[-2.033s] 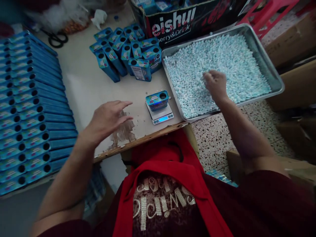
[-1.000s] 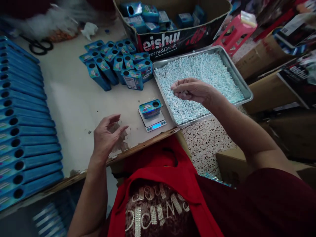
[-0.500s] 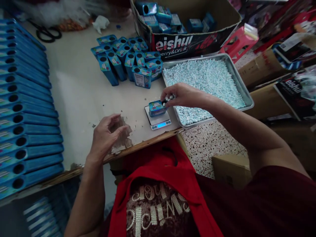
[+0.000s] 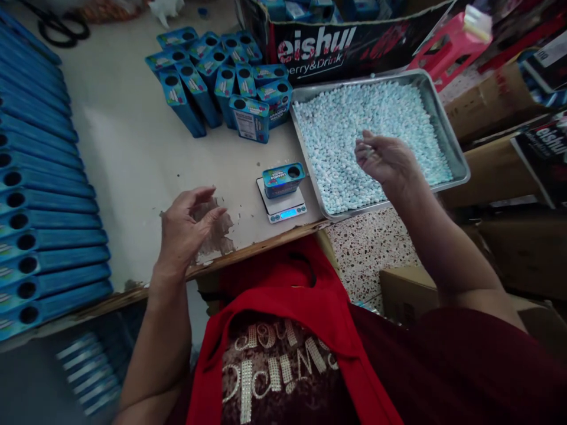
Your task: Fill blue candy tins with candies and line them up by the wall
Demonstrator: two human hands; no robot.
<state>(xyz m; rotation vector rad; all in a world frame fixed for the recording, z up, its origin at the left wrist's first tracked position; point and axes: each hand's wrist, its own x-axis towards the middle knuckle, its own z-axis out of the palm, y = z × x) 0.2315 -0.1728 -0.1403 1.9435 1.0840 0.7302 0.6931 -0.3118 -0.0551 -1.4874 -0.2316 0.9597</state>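
Note:
My right hand [image 4: 384, 160] is over the metal tray [image 4: 460, 165], its fingers curled with a little pale blue showing between them, apparently candies. Small white and light-blue candies [image 4: 343, 139] fill the tray. To the left of the tray, a blue printed box [image 4: 282, 182] with a round dark hole in its top stands on a small digital scale [image 4: 286, 203]. The scale's display is lit, but its figures are unreadable. My left hand [image 4: 188, 227] hovers at the table's front edge, open, thumb and fingers apart, with nothing in it.
Several blue boxes [image 4: 212, 82] stand grouped behind the scale, and a long row of them [image 4: 57, 251] lines the left side. A black carton [image 4: 319, 50] holding more boxes stands at the back. Scissors [image 4: 62, 26] lie back left; a pink stool [image 4: 447, 53] is beyond the tray.
My right hand has moved from the box's hole rightward over the tray, uncovering the hole. My left hand stays open in about the same place. The view has shifted slightly.

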